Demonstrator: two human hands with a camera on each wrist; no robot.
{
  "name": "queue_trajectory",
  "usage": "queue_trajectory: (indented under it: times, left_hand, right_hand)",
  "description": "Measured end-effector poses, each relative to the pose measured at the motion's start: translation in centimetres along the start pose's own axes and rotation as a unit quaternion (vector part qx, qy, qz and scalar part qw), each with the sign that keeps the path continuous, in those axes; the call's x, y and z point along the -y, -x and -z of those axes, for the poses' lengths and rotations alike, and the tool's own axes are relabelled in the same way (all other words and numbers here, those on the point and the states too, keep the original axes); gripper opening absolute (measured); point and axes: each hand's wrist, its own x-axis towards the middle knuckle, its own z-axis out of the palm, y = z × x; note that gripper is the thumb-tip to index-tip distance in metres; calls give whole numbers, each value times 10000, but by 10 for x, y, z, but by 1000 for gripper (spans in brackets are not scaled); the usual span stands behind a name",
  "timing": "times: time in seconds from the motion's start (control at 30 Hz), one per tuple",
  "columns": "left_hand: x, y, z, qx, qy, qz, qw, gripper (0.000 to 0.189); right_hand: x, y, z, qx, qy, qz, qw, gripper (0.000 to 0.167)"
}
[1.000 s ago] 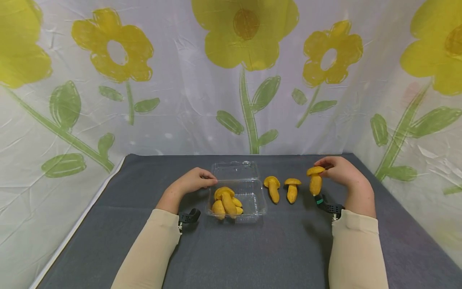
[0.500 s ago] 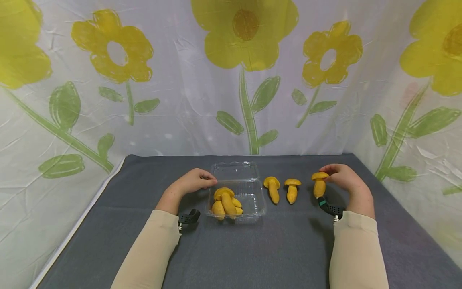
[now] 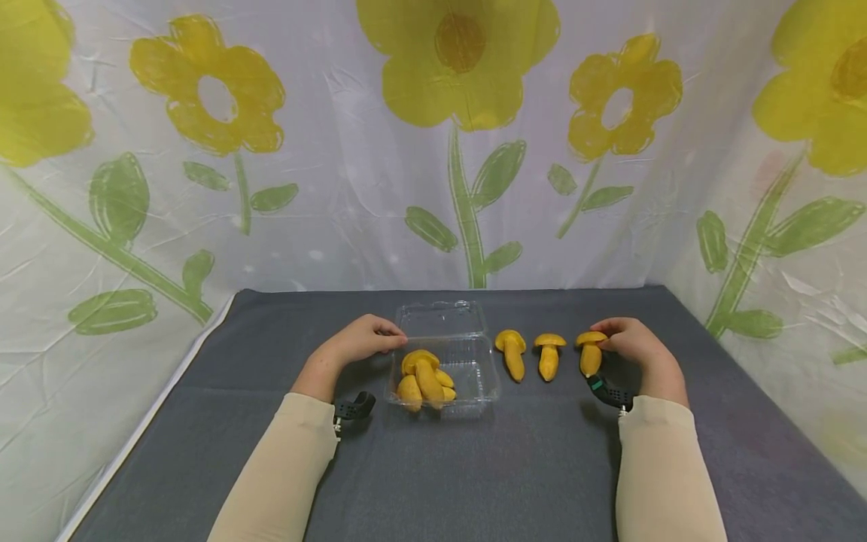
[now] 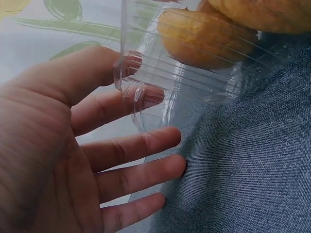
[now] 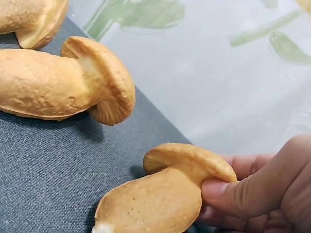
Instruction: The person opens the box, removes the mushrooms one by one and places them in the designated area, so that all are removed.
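Observation:
My right hand pinches a yellow-brown mushroom at its cap, thumb on the near side. In the right wrist view this mushroom lies low over the cloth, stem pointing to the lower left. To its left a second mushroom and a third mushroom lie side by side. A clear plastic clamshell box with its lid folded back holds several mushrooms in its left half. Thumb and forefinger of my left hand pinch the box's left rim; the other fingers spread out below.
A dark grey cloth covers the table. White curtains printed with yellow flowers hang behind and at both sides. A black wrist mount sits under the left wrist, another black mount under the right, close to the mushroom.
My right hand has lowered the mushroom toward the cloth, drifting right and then back left, nearer the two lying mushrooms. My left hand keeps its place on the box.

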Motion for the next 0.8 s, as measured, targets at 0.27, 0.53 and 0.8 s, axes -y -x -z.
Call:
queue_trajectory:
  times: [0.27,0.53,0.8]
  left_hand:
    - [-1,0,0,-12,-38,73,10000,28]
    - [-1,0,-2,-14,-40,78,10000,29]
    - [-2,0,-2,-64,-29,77,9999,30]
  right_hand:
    - [8,6,4,314,-4,63,9995,44]
    - [20,11,7,508,416,7,9978,53]
    - [39,12,11,532,370,98,9979,60]
